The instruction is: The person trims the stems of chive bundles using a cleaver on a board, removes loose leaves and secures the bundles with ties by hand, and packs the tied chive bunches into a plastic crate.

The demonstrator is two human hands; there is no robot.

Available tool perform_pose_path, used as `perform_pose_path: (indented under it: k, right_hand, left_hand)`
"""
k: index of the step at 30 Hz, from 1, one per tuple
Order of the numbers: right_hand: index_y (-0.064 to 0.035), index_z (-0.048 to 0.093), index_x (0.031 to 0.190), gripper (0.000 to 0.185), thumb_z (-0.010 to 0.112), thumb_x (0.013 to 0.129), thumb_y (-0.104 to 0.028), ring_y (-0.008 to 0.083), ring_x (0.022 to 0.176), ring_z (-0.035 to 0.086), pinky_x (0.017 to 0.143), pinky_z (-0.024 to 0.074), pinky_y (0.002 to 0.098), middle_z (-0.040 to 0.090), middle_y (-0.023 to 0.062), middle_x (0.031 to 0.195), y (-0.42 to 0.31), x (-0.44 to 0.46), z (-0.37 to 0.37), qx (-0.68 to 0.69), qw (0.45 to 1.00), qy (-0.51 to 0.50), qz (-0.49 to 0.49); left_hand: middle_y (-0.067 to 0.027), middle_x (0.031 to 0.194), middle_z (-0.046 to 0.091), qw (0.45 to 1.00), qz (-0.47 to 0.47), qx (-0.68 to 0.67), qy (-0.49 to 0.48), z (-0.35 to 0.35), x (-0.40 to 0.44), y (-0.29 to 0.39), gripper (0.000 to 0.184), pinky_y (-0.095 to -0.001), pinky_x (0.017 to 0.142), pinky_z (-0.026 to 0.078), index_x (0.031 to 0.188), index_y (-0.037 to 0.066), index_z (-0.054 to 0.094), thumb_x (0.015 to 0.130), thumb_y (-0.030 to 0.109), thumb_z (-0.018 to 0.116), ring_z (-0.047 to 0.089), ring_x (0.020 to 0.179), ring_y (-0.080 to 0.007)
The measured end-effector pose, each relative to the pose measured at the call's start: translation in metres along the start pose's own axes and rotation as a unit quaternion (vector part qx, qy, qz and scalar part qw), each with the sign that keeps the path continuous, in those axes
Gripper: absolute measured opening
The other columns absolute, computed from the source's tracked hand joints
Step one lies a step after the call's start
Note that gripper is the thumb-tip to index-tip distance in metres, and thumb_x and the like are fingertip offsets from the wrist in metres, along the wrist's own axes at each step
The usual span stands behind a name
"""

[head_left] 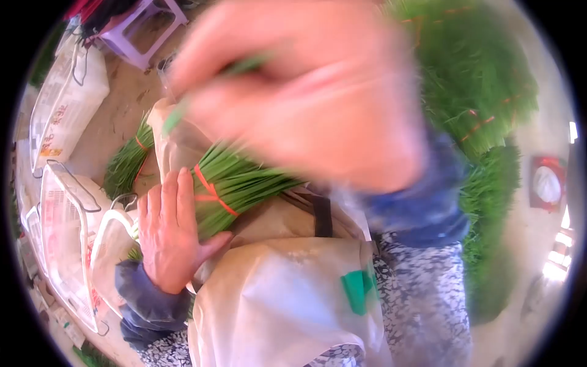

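Observation:
A bundle of green chives (235, 180), bound with orange-red bands (211, 191), lies across my lap on a pale, stained apron (275, 287). My left hand (168, 229) rests against the left end of this bundle, its fingers straight and side by side, thumb stretched apart. Large and motion-blurred, my right hand (306, 104) is raised close to the camera above the bundle. Its fingers are closed around a thin green chive piece (175, 116), which sticks out at the fingertips and shows again in the gap of the hand.
White plastic baskets (64, 214) with wire handles stand at the left. Another banded chive bundle (129, 160) lies beyond my left hand. A big heap of chives (477, 79) spreads along the right. A lilac stool (143, 37) and a red item (547, 183) are farther off.

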State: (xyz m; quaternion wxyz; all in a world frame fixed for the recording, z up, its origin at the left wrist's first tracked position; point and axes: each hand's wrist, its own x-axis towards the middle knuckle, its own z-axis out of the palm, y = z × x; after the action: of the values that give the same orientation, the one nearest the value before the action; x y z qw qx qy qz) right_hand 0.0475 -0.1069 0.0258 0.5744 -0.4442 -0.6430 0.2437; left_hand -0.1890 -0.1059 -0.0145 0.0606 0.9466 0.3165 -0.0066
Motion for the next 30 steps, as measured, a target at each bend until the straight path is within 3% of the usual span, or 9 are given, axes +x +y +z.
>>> perform_pose_path:
  k: [4,8,11,15,19,21,23,26,30]
  right_hand:
    - [0.0017,0.068,0.108,0.021,0.061,0.089,-0.002,0.0087,0.059,0.055,0.057,0.0418,0.0183,0.072,0.013,0.09,-0.017,-0.046,-0.124,-0.172,0.952,0.244,0.065]
    - [-0.001,0.067,0.116,0.033,0.067,0.083,-0.004,0.0306,0.104,0.065,0.091,0.0511,0.0381,0.068,0.0158,0.111,0.048,-0.123,-0.22,-0.588,0.786,0.161,0.098]
    - [-0.0016,0.064,0.118,0.037,0.064,0.082,-0.002,0.0357,0.121,0.054,0.103,0.0426,0.0409,0.059,0.019,0.126,0.052,-0.155,-0.166,-0.548,0.824,0.134,0.052]
    - [0.0002,0.069,0.103,0.027,0.06,0.078,0.004,0.0345,0.1,0.066,0.09,0.0534,0.0447,0.066,0.0179,0.107,0.041,-0.169,-0.077,-0.38,0.914,0.103,-0.094]
    - [-0.0023,0.067,0.106,0.029,0.068,0.077,-0.008,0.0349,0.109,0.063,0.089,0.0553,0.043,0.063,0.0192,0.115,0.021,-0.119,-0.023,-0.186,0.952,0.016,-0.242]
    - [-0.0046,0.065,0.112,0.038,0.068,0.076,-0.011,0.0355,0.119,0.057,0.096,0.0486,0.0495,0.059,0.0162,0.124,0.018,-0.112,-0.015,-0.255,0.944,0.021,-0.208]
    - [-0.0063,0.063,0.115,0.046,0.074,0.071,-0.014,0.0353,0.126,0.05,0.103,0.0391,0.0543,0.056,0.0129,0.129,0.041,-0.131,-0.007,-0.331,0.937,-0.019,-0.115]
    - [-0.0055,0.064,0.111,0.046,0.077,0.067,-0.013,0.0354,0.125,0.052,0.104,0.0386,0.0538,0.057,0.0129,0.126,0.052,-0.168,-0.011,-0.276,0.957,-0.052,-0.074]
    - [-0.0006,0.067,0.099,0.037,0.078,0.065,-0.009,0.0374,0.114,0.059,0.095,0.0467,0.0523,0.063,0.0155,0.115,0.045,-0.197,-0.016,-0.239,0.963,-0.015,-0.125]
  left_hand:
    - [-0.024,0.129,0.052,0.994,0.073,-0.029,-0.076,-0.028,0.01,-0.013,0.101,-0.0474,0.096,0.041,0.132,-0.008,0.044,0.052,0.034,0.089,0.052,0.111,-0.039]
    - [-0.0237,0.11,0.06,0.973,0.108,-0.071,-0.192,-0.027,0.06,0.006,0.105,-0.0461,0.092,0.044,0.134,-0.009,0.037,0.058,0.044,0.086,0.059,0.102,-0.0399]
    - [-0.0283,0.106,0.059,0.959,0.116,-0.144,-0.214,0.013,0.065,-0.009,0.111,-0.0447,0.084,0.049,0.14,-0.01,0.029,0.061,0.045,0.085,0.061,0.095,-0.0434]
    - [-0.0303,0.11,0.057,0.959,0.127,-0.18,-0.179,0.03,0.052,-0.004,0.111,-0.0456,0.083,0.05,0.145,-0.007,0.026,0.061,0.039,0.083,0.061,0.096,-0.0453]
    - [-0.023,0.107,0.054,0.974,0.168,-0.005,-0.149,-0.022,0.067,0.01,0.091,-0.0437,0.077,0.048,0.141,-0.003,0.039,0.065,0.028,0.078,0.058,0.099,-0.0388]
    - [-0.0215,0.113,0.051,0.946,0.251,0.195,-0.061,-0.024,0.055,0.021,0.074,-0.0401,0.071,0.043,0.138,0.0,0.048,0.071,0.021,0.072,0.054,0.098,-0.0325]
    - [-0.0217,0.116,0.051,0.943,0.266,0.19,-0.069,-0.028,0.042,0.026,0.075,-0.0399,0.072,0.043,0.138,0.001,0.048,0.069,0.02,0.073,0.054,0.098,-0.0319]
    - [-0.0209,0.116,0.055,0.959,0.23,0.084,-0.145,-0.044,0.045,0.03,0.075,-0.0407,0.075,0.045,0.135,0.003,0.05,0.067,0.018,0.078,0.056,0.096,-0.0326]
    - [-0.0182,0.103,0.062,0.978,0.157,-0.086,-0.106,-0.045,0.063,0.017,0.069,-0.044,0.081,0.048,0.131,0.003,0.051,0.07,0.018,0.079,0.061,0.093,-0.0364]
